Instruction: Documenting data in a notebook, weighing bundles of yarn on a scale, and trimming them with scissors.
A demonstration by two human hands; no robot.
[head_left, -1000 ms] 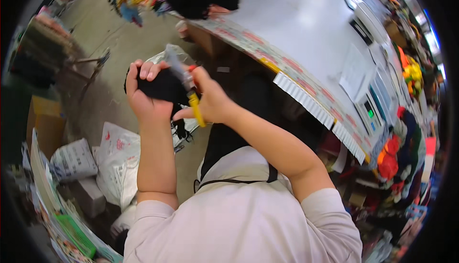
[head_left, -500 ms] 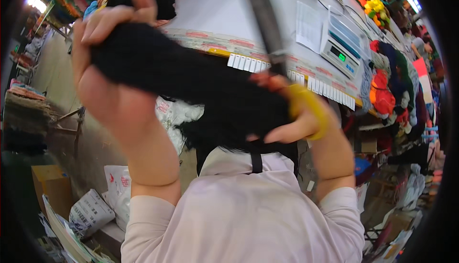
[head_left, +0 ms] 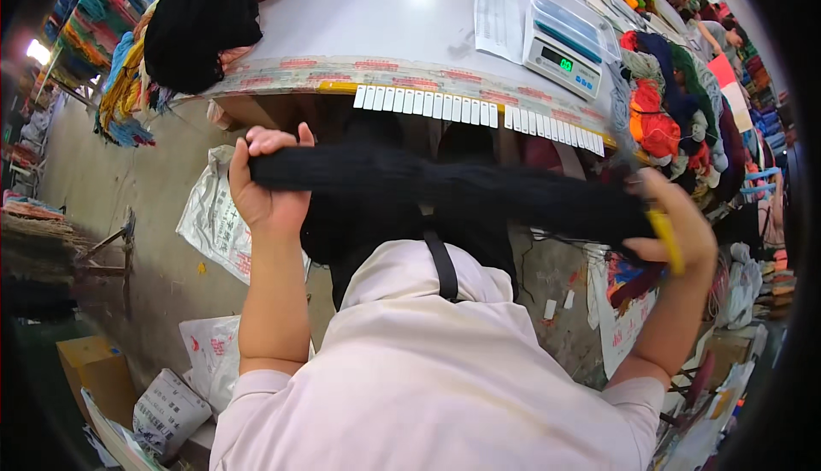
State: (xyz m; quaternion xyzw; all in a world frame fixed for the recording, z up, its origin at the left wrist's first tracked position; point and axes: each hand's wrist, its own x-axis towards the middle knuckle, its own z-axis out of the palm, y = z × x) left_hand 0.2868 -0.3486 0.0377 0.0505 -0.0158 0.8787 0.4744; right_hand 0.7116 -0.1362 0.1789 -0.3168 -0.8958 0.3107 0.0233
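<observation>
A long hank of black yarn [head_left: 445, 193] is stretched level in front of my chest, just below the white table's edge [head_left: 342, 73]. My left hand [head_left: 267, 189] grips its left end. My right hand [head_left: 676, 227] grips its right end and also holds scissors with a yellow handle [head_left: 665, 240]; the blade is hard to make out against the clutter.
On the table stand a digital scale [head_left: 564, 43], a sheet of paper [head_left: 499, 9] and a black yarn pile [head_left: 201, 22]. Coloured yarn bundles [head_left: 676, 103] lie at the right. White sacks [head_left: 209, 214] and a cardboard box [head_left: 98, 368] sit on the floor at the left.
The black hank was bunched between both hands close to the camera. Now my hands have moved apart and lower, pulling it out long and level.
</observation>
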